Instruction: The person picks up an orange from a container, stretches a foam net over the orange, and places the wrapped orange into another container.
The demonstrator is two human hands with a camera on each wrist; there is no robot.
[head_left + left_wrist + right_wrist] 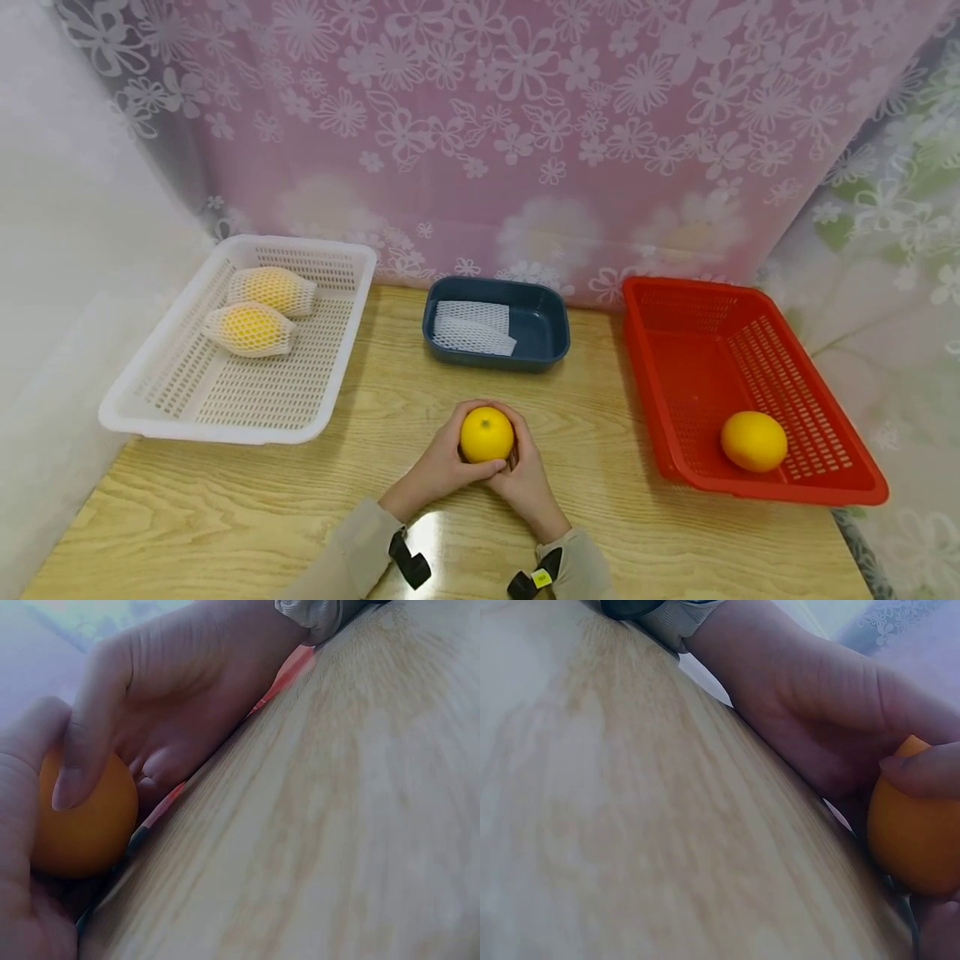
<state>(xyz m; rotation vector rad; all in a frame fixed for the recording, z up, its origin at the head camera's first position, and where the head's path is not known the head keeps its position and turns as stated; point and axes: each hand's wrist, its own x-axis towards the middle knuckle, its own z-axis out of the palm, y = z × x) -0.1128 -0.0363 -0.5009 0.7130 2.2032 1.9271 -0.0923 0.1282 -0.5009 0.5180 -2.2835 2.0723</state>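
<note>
Both my hands hold one yellow-orange orange (487, 435) just above or on the wooden table; I cannot tell which. My left hand (441, 463) curls round its left side, and my right hand (529, 479) cups the right side. The thumbs meet at the near side of the fruit, while the far fingers are partly hidden behind it. In the left wrist view the orange (90, 817) sits between both hands, with a thumb across it. From the right wrist view, the orange (919, 825) shows at the right edge under a thumb.
A white basket (348, 333) at left holds two fruits (251, 329) in foam net sleeves. Behind the hands stands a dark blue tray (543, 333) with flat white foam nets (472, 327). The red basket (682, 375) at right contains another orange (753, 442). Floral curtain (480, 167) hangs behind.
</note>
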